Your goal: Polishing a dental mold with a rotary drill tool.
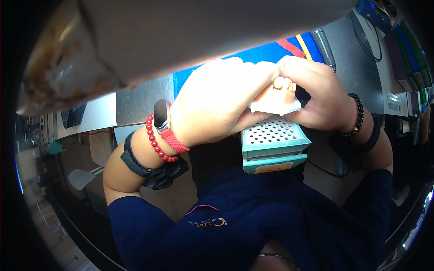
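Observation:
A dental model (275, 100) with a pink gum part, pale teeth and a white base sits between my two hands. My left hand (217, 97), washed out by bright light, is closed on the model's left side. My right hand (318, 88) is closed on it from the right, fingers curled over the far side. Both hands meet above the model, so whether a small tool is also held is hidden. Just below them stands a mint-green box (275, 147) with a white perforated top.
A large pale lamp head (203, 34) crosses the upper view close above my hands. Beyond them lie a blue mat (271, 52), a red strip (290, 47), a yellow stick (304, 47) and a dark cylindrical handpiece (324, 49). Upright folders (404, 56) line the far right.

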A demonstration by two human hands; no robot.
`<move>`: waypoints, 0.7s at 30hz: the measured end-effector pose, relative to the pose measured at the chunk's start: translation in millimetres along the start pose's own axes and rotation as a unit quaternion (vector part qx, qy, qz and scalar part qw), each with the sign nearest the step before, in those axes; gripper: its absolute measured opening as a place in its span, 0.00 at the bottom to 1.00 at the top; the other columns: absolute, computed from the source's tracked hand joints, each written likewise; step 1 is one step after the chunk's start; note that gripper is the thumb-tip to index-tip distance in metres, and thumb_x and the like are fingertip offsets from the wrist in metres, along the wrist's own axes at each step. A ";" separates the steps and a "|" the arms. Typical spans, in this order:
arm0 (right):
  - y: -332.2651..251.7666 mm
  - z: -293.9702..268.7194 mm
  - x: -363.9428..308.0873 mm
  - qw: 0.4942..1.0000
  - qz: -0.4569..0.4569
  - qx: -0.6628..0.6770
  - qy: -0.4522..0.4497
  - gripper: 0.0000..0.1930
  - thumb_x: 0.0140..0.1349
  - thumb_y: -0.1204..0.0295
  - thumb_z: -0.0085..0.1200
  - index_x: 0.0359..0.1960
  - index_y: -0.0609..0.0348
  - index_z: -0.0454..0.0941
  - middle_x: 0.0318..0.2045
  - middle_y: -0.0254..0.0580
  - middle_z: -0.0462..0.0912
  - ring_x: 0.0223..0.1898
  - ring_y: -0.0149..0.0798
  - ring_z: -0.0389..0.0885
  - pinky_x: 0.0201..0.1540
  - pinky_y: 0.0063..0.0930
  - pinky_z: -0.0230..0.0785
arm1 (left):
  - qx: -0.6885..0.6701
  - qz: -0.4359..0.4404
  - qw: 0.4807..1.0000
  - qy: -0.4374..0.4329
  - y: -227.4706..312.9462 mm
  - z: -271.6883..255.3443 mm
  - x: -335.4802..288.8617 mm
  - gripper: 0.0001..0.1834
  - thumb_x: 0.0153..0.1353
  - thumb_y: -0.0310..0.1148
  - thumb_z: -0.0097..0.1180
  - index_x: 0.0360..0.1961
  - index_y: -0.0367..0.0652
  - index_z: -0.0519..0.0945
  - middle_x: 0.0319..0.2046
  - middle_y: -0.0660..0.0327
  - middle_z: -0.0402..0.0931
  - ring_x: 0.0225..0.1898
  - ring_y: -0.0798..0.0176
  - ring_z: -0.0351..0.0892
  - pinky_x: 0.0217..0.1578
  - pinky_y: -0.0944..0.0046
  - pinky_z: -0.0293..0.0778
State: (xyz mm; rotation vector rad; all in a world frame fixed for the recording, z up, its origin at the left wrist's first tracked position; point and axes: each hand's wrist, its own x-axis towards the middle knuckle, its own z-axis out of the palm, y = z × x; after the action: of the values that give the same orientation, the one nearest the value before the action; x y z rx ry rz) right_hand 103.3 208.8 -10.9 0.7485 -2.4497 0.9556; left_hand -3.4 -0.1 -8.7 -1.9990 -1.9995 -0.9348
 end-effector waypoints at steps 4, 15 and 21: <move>-1.2 0.1 0.2 1.000 0.000 0.004 0.002 0.17 0.52 0.70 0.69 0.37 0.64 0.75 0.30 0.46 0.78 0.34 0.50 0.79 0.37 0.37 0.73 | 0.000 -0.005 1.000 -0.009 1.0 -0.4 -1.1 0.33 0.44 0.34 0.75 0.53 0.37 0.76 0.39 0.53 0.80 0.37 0.50 0.82 0.39 0.57 0.77; -3.6 -0.8 0.8 1.000 0.023 -0.001 -0.019 0.16 0.52 0.69 0.69 0.37 0.63 0.75 0.30 0.45 0.78 0.34 0.49 0.79 0.37 0.36 0.72 | -0.006 0.005 1.000 0.006 0.0 1.1 -1.2 0.32 0.46 0.36 0.74 0.52 0.38 0.76 0.38 0.54 0.80 0.35 0.51 0.81 0.37 0.58 0.76; -3.2 -1.2 4.9 1.000 0.017 -0.001 -0.016 0.17 0.51 0.69 0.69 0.37 0.63 0.75 0.30 0.46 0.77 0.32 0.50 0.78 0.34 0.36 0.71 | -0.017 -0.016 1.000 0.011 -0.1 -0.6 -3.3 0.30 0.50 0.38 0.73 0.53 0.38 0.76 0.39 0.54 0.80 0.36 0.51 0.81 0.38 0.57 0.77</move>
State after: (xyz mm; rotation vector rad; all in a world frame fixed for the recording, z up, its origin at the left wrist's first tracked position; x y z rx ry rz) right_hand 101.7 206.0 -5.9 0.7302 -2.4977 0.9609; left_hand -3.4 -3.2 -10.1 -1.9720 -2.0227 -0.9983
